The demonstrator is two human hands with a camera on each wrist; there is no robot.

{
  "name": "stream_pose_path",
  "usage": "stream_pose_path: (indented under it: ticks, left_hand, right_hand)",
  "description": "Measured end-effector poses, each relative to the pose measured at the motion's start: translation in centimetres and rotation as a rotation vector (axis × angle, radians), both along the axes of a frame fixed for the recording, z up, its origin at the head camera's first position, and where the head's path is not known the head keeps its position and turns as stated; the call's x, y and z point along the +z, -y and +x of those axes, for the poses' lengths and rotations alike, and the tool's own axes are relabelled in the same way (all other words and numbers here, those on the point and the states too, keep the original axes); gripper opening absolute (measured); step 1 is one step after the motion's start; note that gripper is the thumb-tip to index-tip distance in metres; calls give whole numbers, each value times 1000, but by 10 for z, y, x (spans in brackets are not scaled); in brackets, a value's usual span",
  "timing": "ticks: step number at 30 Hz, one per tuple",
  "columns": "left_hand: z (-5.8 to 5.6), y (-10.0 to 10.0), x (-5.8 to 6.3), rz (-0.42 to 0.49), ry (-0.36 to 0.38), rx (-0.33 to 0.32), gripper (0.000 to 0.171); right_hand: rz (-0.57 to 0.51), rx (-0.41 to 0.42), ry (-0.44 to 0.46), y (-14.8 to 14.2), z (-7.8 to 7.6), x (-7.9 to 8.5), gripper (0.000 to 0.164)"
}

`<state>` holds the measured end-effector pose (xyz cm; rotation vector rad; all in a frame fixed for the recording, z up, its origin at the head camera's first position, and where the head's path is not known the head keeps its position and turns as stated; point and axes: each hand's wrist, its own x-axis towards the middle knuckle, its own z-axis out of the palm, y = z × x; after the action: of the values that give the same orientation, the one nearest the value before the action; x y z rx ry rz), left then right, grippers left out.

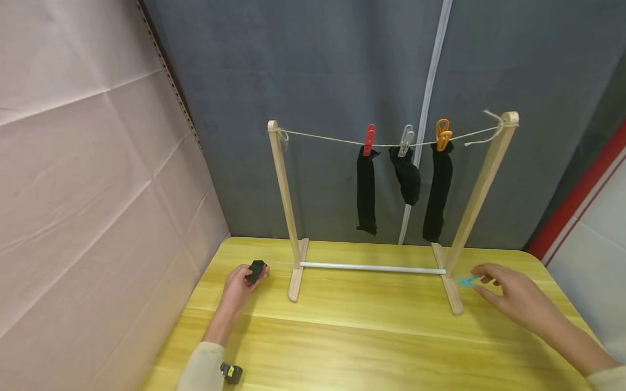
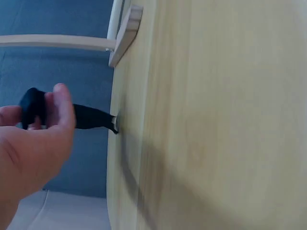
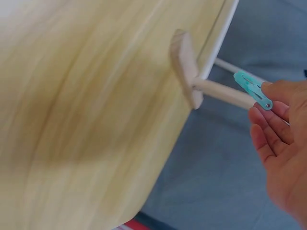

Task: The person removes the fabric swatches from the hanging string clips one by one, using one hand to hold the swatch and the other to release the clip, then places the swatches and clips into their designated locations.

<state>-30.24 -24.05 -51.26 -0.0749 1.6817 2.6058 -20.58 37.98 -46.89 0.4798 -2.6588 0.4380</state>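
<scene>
My left hand (image 1: 239, 288) grips a rolled black sock (image 1: 256, 271) just above the yellow table, left of the rack's left foot; in the left wrist view the sock (image 2: 72, 115) pokes out past my fingers (image 2: 60, 112). My right hand (image 1: 508, 293) pinches a teal clothespin (image 1: 468, 281) beside the right foot of the rack; the right wrist view has the same clothespin (image 3: 253, 89) at my fingertips (image 3: 276, 93). A wooden drying rack (image 1: 286, 201) stands at the back with a string holding three black socks (image 1: 367, 190) under red, grey and orange pegs (image 1: 406, 139).
The yellow wooden table (image 1: 371, 342) runs from the rack to the near edge. A pink panel (image 1: 88, 179) closes the left side and a grey curtain (image 1: 342, 70) hangs behind. A white rod (image 1: 371, 267) joins the rack's feet.
</scene>
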Motion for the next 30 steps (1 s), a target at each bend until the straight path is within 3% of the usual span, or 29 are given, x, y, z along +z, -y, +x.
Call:
stream_pose_path:
  ticks: [4,8,15,20,24,30]
  left_hand:
    - [7,11,-2,-230,100,5,25]
    - [16,24,-1,-487,144,16,38]
    - [25,40,-2,-754,182,-28,38]
    - [32,46,-4,-865,249,-43,27]
    - [35,48,-6,-951,242,-47,22]
    - [36,47,-7,-960,246,-83,23]
  right_hand:
    - [-8,-37,120,-11,0,-8,36]
    - [-21,-53,197,-19,-1,-16,35]
    - [-42,-79,233,-32,-1,-31,33]
    - [-39,-92,268,-38,-1,-41,30]
    - [-43,-96,273,-41,0,-47,30]
    - [-42,-116,264,-47,1,-52,35]
